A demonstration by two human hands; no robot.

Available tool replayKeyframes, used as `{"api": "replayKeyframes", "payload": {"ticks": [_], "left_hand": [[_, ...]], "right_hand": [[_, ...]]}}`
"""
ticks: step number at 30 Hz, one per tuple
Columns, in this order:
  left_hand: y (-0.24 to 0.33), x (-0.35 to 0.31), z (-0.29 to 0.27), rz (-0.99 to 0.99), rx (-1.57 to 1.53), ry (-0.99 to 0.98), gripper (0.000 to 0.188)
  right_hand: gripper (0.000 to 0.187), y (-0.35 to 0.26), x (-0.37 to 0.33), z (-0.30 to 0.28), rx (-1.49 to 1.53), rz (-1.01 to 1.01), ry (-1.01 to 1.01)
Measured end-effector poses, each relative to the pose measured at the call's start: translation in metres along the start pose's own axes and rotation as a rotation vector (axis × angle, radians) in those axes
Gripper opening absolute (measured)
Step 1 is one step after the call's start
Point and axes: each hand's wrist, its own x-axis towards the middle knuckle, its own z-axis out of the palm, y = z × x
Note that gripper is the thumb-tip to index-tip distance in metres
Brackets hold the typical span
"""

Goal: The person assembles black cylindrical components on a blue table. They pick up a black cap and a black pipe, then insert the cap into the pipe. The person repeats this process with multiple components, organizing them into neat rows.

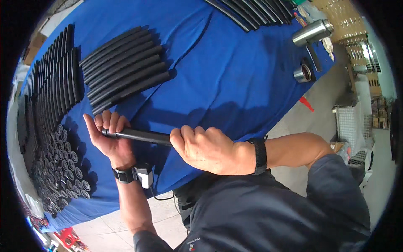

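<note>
A black tube lies almost level across the front of my body, above the near edge of the blue cloth. My right hand is wrapped round its right end and hides that end. At the other end, my left hand has its fingers curled over the tube, with the palm turned up and the thumb sticking out. A ring-like end piece shows at the tube's left tip, against the left palm. Just beyond my left hand lies a row of similar black tubes, side by side.
Further left are stacked black tubes and a heap of round, ringed black end pieces. More tubes lie at the far edge. A steel flask and a metal cup stand at the right on the blue cloth.
</note>
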Motion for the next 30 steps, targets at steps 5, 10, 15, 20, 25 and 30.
{"api": "replayKeyframes", "payload": {"ticks": [5,10,15,20,25,30], "left_hand": [[-0.002,0.0,0.003,0.007,-0.012,0.019,0.051],[0.002,-0.001,0.005,0.003,-0.045,0.021,0.053],[-0.005,-0.004,0.013,-0.004,-0.074,-0.006,0.061],[-0.016,-0.003,0.027,-0.016,0.213,-0.045,0.092],[-0.012,-0.005,0.027,-0.03,0.759,-0.106,0.08],[0.007,-0.005,0.046,-0.156,1.227,-0.178,0.021]], "right_hand": [[0.03,0.003,-0.001,0.002,-0.001,-0.005,0.033],[0.031,0.01,0.002,-0.006,0.265,-0.035,-0.068],[0.04,0.031,0.007,-0.006,1.491,0.3,-0.619],[0.042,0.042,-0.01,-0.001,2.064,0.508,-0.777],[0.041,0.053,-0.014,-0.008,2.186,0.577,-0.788],[0.042,0.062,-0.014,-0.01,2.27,0.596,-0.792]]}}
